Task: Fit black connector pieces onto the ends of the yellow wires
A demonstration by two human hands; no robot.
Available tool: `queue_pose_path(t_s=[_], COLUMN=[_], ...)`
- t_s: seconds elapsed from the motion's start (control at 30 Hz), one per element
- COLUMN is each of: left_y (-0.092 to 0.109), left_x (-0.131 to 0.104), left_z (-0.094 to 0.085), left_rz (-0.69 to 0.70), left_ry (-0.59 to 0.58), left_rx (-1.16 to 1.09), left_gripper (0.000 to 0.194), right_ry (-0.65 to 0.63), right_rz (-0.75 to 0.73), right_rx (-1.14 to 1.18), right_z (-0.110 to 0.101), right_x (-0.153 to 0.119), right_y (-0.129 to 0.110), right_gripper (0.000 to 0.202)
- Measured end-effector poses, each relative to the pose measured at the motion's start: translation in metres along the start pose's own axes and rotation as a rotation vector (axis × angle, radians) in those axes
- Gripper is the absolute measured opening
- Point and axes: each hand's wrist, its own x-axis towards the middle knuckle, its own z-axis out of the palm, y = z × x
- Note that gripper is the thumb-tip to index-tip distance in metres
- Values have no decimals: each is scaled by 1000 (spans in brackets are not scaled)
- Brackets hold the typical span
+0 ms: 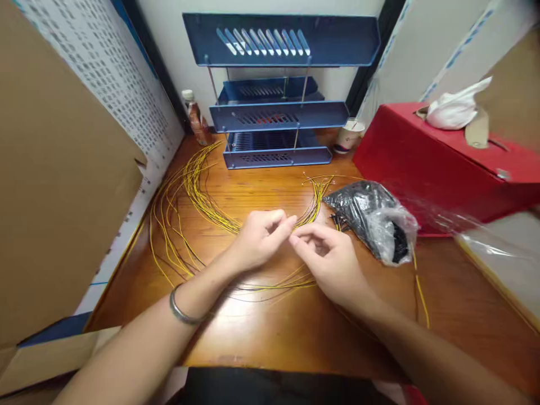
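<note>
The left hand and the right hand meet over the middle of the table, their fingertips almost touching. On each hand the thumb and forefinger come close together; whether they pinch a wire between them is too small to tell. The right hand's other fingers curl loosely, and the left hand's are bent in. The wires, yellow and dark, lie in a curved bundle that sweeps from the upper left, passes behind the hands and turns up on the right, where the ends fan out. Looser strands loop farther left and cross the table below the hands. A bangle circles the left wrist. Just right of the bundle's ends sits the bag, its mouth open and black contents showing, with a few black pieces by its left side. The blue rack stands at the back, between a bottle and a cup. At the right is a red box with tissue poking out of its top.
</note>
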Motion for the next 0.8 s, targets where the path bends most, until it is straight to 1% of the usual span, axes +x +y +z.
queue_pose_path(t_s=[0.07,0.17,0.23,0.3,0.33,0.43,0.53,0.63,0.8], left_y=[0,-2,-5,-8,-10,-12,-13,-13,-13], left_x=[1,2,3,3,3,2,2,3,3], left_z=[0,-5,-11,-19,-22,-26,-25,-23,-23], left_rz=[-55,-53,21,149,214,354,414,444,433], left_ry=[15,33,31,-7,-32,-88,-111,-115,-119], left_rx=[-39,-48,-2,104,151,211,202,190,168], left_gripper=[51,53,44,24,17,18,17,15,12], right_ry=[10,24,26,23,22,22,10,2,3], right_rz=[14,61,106,137,144,147,150,163,171], right_rx=[37,122,195,261,284,315,322,328,315], right_z=[0,-1,-1,-2,-2,-3,-5,-6,-6], right_x=[2,5,7,8,9,10,10,10,11], right_y=[0,0,0,0,0,1,1,1,1], right_gripper=[17,17,19,20,20,20,20,21,21])
